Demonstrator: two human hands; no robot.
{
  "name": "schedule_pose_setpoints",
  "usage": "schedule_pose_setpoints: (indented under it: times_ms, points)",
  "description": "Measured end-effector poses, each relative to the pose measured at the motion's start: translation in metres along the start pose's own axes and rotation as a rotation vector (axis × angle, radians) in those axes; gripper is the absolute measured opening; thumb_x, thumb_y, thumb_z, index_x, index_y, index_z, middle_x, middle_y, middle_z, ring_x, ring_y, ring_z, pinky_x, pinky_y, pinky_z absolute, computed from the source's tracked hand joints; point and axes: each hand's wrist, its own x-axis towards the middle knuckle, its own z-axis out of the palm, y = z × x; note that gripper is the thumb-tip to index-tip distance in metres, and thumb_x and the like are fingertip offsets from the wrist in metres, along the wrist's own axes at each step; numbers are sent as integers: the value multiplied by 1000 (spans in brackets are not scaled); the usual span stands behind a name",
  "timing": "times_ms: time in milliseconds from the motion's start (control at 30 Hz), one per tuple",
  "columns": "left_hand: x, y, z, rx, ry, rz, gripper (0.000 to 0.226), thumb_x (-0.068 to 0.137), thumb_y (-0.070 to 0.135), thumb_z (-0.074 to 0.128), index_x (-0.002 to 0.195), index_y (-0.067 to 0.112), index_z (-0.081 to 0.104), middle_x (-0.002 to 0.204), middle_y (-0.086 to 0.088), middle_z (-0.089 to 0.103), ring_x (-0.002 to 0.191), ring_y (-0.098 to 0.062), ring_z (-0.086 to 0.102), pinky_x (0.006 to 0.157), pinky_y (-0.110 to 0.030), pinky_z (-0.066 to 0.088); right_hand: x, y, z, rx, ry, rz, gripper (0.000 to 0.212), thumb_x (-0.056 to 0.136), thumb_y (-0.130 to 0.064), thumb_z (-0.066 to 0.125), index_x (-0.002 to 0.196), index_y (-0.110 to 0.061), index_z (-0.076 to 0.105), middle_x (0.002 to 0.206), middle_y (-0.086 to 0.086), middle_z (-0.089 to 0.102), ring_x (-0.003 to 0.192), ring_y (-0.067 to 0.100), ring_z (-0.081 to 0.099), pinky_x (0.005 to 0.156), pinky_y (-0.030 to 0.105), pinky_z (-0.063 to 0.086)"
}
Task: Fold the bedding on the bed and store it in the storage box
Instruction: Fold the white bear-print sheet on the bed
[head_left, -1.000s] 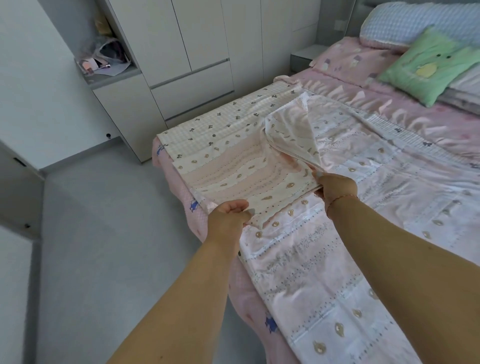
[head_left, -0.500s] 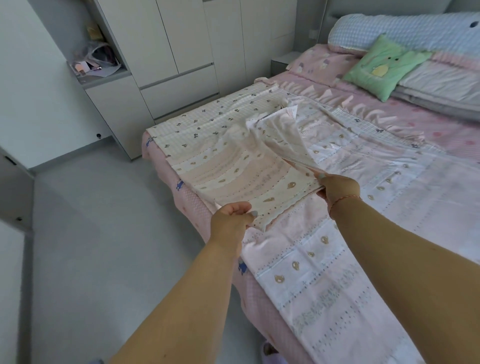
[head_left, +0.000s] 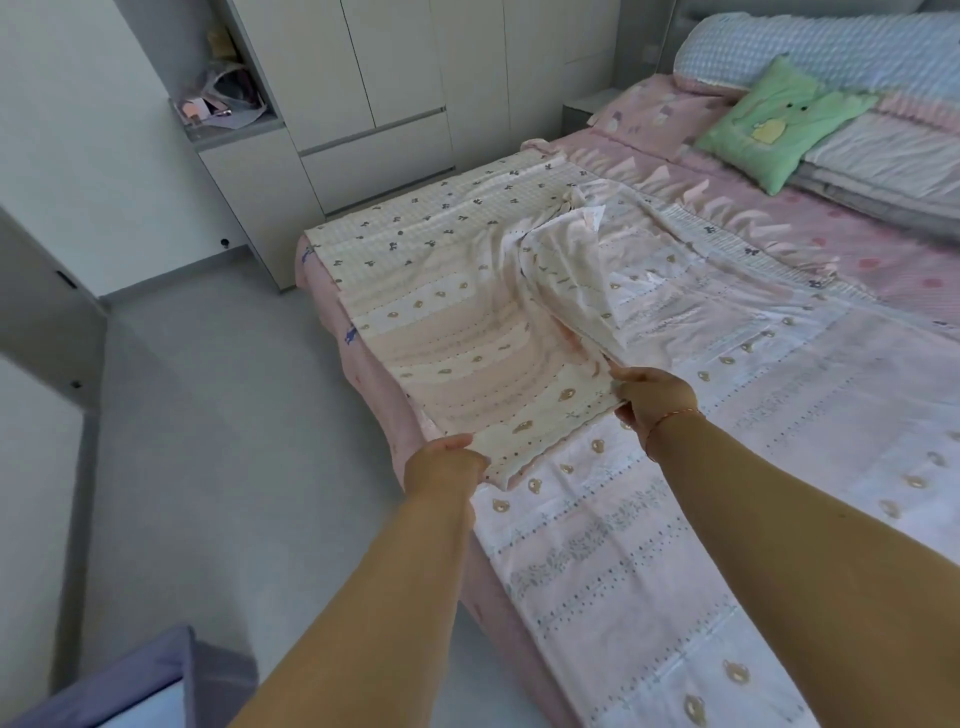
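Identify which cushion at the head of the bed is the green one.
The small square green cushion with a yellow motif, leaning on the long blue checked bolster behind it.

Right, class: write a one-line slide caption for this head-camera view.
Both hands, left and right, grip the folded edge of a patterned quilt on the bed.

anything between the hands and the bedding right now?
Nothing visible. The left hand grips the near corner of the folded-over bedding and the right hand grips the same edge, farther right.
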Motion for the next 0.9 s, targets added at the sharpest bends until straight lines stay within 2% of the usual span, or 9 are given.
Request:
schedule_pose_setpoints:
  times_ms: [67, 167, 233, 300, 400, 467, 633, 733, 900]
  points:
    - [-18, -14, 5, -77, -46, -104, 26, 86, -16, 55, 105, -1, 65, 87, -8, 61, 76, -16, 58, 67, -24, 51, -2, 8, -14, -8, -90, 81, 31, 89, 12, 46, 84, -9, 68, 92, 15, 60, 74, 23, 54, 56, 27, 50]
    - [-48, -33, 14, -217, -38, -180, 31, 87, -19, 51, 114, -8, 62, 118, -16, 58, 110, -27, 58, 87, -29, 51, -5, 17, -41, -72, -196, 202, 23, 93, 6, 43, 96, -5, 64, 84, 11, 51, 65, 20, 48, 45, 25, 46]
    - [-57, -43, 16, -264, -43, -159, 35, 87, -20, 50, 119, -8, 61, 126, -15, 56, 120, -28, 55, 95, -29, 48, -7, 17, -51, -163, -234, 231, 7, 94, -4, 52, 90, -4, 58, 74, 9, 44, 57, 18, 41, 48, 28, 47]
    - [-66, -56, 23, -304, -11, -129, 33, 86, -21, 51, 112, -4, 64, 129, -14, 56, 119, -27, 56, 99, -32, 48, -9, 16, -64, -291, -245, 230, 6, 95, -7, 51, 93, -2, 53, 70, 10, 43, 54, 17, 39, 55, 33, 50]
    - [-85, -72, 33, -291, 64, -97, 38, 85, -22, 52, 114, -1, 65, 126, -12, 56, 109, -23, 58, 75, -26, 56, -16, 12, -79, -379, -235, 200, 11, 97, -5, 44, 106, -2, 50, 69, 9, 45, 51, 17, 41, 52, 32, 55]
    - [-92, -85, 39, -300, 103, -62, 38, 84, -22, 52, 112, 0, 66, 126, -12, 58, 102, -22, 60, 63, -22, 53, -22, 11, -88, -417, -231, 142, 18, 97, -5, 44, 111, -4, 54, 72, 7, 48, 53, 17, 45, 49, 30, 55]
    - [-110, -99, 45, -325, 101, 7, 43, 84, -25, 47, 116, -1, 64, 133, -13, 55, 106, -25, 59, 63, -19, 51, -32, 12, -111, -357, -190, 9, 36, 93, 7, 35, 107, -9, 65, 75, 6, 50, 46, 20, 43, 49, 27, 56]
    - [-123, -97, 44, -343, 93, 61, 46, 83, -26, 46, 120, -3, 62, 134, -14, 54, 104, -26, 60, 59, -18, 51, -43, 11, -121, -315, -171, -68, 39, 88, 9, 36, 103, -9, 68, 75, 7, 54, 46, 19, 44, 49, 27, 57]
    - [-153, -102, 39, -389, 69, 103, 43, 82, -28, 44, 112, -3, 63, 133, -17, 54, 107, -28, 59, 67, -22, 52, -69, 11, -138, -285, -125, -167, 39, 85, 7, 38, 93, -13, 70, 87, 13, 58, 39, 15, 48, 54, 31, 57]
